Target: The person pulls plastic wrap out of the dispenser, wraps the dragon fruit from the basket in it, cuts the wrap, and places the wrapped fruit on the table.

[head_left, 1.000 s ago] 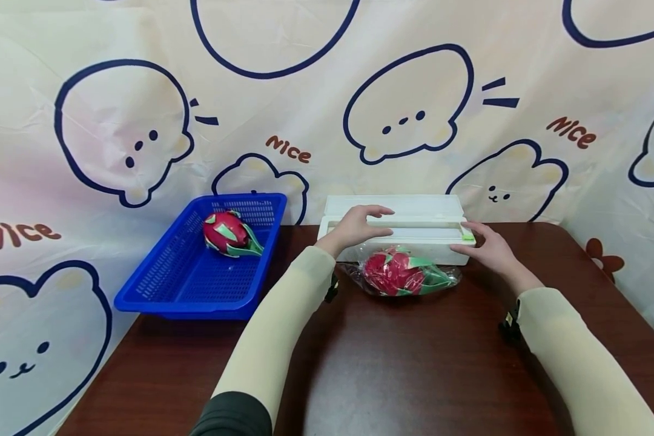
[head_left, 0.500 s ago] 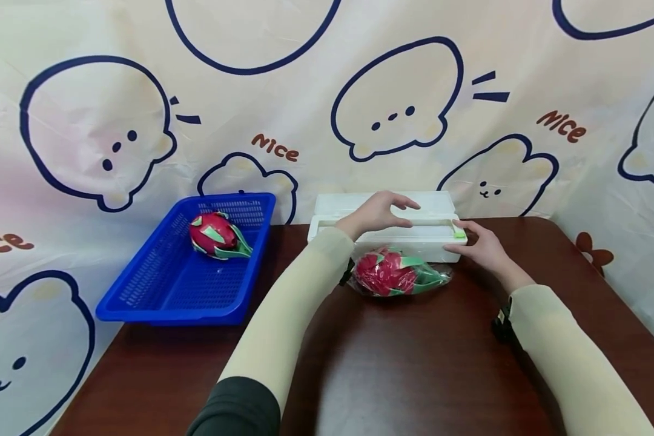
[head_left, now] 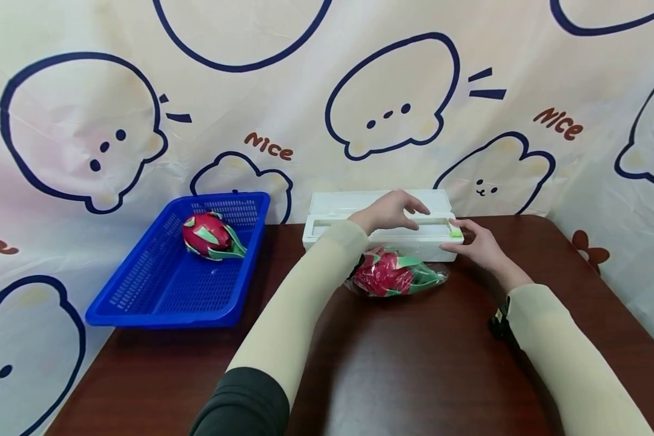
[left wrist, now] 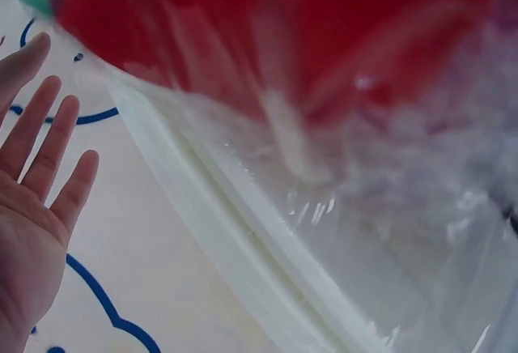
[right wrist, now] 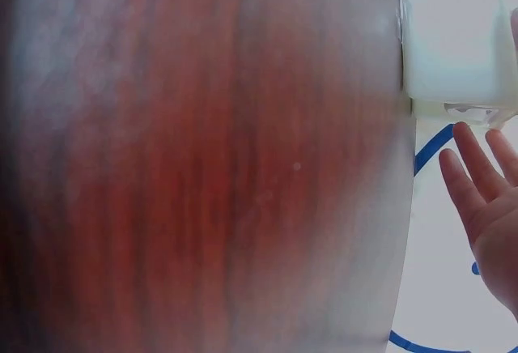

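Observation:
A white cling film dispenser with its lid raised lies toward the back of the table; a green slide cutter sits at its right end. My right hand holds that end, thumb at the front and fingertips by the cutter. Over the dispenser's middle hovers my left hand, fingers apart and holding nothing. In front of the dispenser is a red-and-green dragon fruit in clear film, partly behind the left forearm. The left wrist view shows its film close up, beside the spread left fingers.
At the left stands a blue plastic basket with a second dragon fruit inside. The brown wooden table stretches toward me. A cream cloth printed with cartoon bears hangs right behind the table.
My left hand has moved right along the dispenser, from its left part to above its middle. The right hand stays at the right end. The whole head view has shifted slightly.

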Tool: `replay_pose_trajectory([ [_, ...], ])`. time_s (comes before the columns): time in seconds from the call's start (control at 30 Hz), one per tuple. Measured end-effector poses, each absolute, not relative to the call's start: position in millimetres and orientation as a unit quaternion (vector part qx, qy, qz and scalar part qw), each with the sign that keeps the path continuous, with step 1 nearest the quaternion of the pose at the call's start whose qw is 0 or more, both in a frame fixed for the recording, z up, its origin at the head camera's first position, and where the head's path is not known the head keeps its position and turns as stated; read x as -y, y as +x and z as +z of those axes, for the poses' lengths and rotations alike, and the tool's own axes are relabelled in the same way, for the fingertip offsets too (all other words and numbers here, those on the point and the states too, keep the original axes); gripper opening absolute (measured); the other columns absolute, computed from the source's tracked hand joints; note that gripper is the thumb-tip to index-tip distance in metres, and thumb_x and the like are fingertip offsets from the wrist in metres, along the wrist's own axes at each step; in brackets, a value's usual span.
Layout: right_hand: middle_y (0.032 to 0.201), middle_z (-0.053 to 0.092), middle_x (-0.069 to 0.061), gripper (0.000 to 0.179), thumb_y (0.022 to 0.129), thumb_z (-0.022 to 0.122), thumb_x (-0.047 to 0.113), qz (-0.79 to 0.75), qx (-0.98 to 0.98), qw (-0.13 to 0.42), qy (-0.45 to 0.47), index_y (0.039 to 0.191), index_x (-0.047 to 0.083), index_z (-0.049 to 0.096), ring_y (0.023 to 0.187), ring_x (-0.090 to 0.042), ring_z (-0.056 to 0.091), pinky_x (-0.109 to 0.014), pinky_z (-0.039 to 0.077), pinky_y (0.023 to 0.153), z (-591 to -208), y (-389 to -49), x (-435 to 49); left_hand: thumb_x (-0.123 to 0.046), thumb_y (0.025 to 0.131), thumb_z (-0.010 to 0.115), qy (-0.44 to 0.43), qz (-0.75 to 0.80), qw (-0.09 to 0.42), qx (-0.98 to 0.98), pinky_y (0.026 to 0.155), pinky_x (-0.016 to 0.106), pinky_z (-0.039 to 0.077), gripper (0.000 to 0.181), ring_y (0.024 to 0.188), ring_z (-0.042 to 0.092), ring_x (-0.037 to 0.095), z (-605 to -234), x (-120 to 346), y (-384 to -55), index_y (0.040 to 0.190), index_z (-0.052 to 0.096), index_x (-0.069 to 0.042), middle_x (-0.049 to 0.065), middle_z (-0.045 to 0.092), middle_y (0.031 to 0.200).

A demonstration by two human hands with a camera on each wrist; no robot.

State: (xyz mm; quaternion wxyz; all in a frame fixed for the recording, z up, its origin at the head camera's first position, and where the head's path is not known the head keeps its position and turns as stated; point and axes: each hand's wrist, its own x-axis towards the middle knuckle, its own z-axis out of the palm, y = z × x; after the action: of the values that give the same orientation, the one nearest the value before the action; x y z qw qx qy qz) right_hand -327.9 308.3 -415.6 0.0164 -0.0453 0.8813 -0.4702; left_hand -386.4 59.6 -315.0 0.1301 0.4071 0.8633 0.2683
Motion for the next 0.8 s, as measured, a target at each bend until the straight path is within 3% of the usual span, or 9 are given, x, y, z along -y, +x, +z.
replay_pose_trajectory([
  [0.37,0.149,0.032,-0.026,0.086,0.082,0.075,0.045,-0.477,-0.878,0.023,-0.034,0.147,0.004,0.035,0.128,-0.043,0.038,-0.055,0.039,0.1,-417,-323,-308,-0.018,0.088,0.074,0.461,0.126,0.123,-0.87,0.088,0.018,0.043,0.039,0.109,0.057,0.012,-319,-85,-378,0.126,0.067,-0.015,-0.004,0.064,0.124],
  [0.8,0.148,0.034,-0.025,0.083,0.083,0.074,0.044,-0.478,-0.877,0.021,-0.049,0.145,0.004,0.037,0.128,-0.043,0.04,-0.053,0.041,0.099,-413,-326,-308,-0.015,0.088,0.074,0.449,0.121,0.131,-0.875,0.086,0.018,0.044,0.036,0.105,0.057,0.01,-316,-97,-384,0.123,0.069,-0.016,-0.006,0.066,0.119],
])
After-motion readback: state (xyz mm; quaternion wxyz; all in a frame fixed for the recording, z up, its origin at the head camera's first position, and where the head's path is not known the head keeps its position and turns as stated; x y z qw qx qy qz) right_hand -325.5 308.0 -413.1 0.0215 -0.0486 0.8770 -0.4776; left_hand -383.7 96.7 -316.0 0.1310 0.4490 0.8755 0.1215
